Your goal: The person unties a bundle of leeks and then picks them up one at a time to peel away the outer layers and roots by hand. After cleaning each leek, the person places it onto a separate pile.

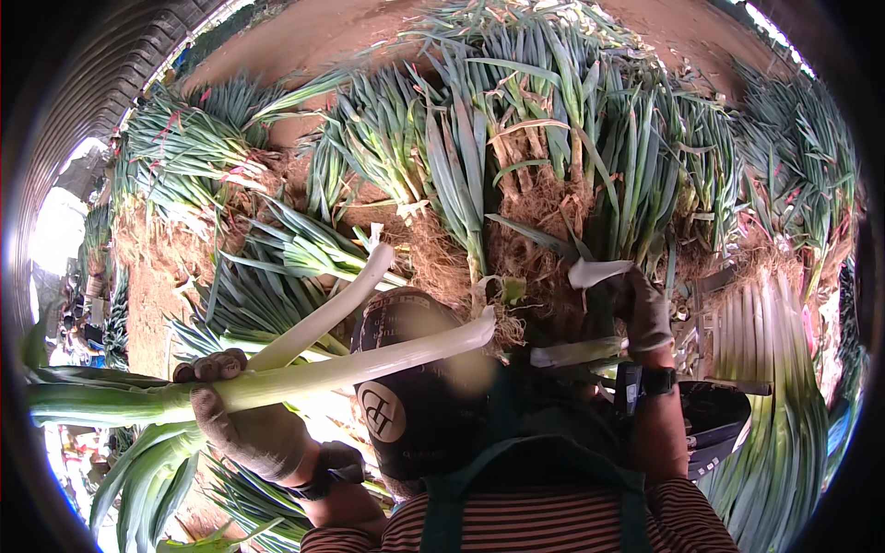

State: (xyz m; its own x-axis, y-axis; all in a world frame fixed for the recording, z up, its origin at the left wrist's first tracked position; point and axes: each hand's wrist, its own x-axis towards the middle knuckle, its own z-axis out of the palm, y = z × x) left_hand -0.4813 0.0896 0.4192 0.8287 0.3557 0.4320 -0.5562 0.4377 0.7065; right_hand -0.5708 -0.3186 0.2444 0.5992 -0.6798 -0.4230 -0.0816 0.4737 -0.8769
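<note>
My gloved left hand is closed around two leeks. Their peeled white shafts point right and away, one leek lying nearer to me and the other leek angled farther up. Their green leaves hang out to the left, past the hand. At right of centre my gloved right hand is closed on a stripped leek leaf, white at the near part with a green blade trailing leftward. The fingertips are partly in shadow. Below that hand lies a pale piece of leek stalk.
Unpeeled leeks with brown roots stand massed ahead of me. Tied leek bundles lie at far left, and more bundles at far right. Cleaned leeks are stacked on my right. My dark-covered knee is between my arms.
</note>
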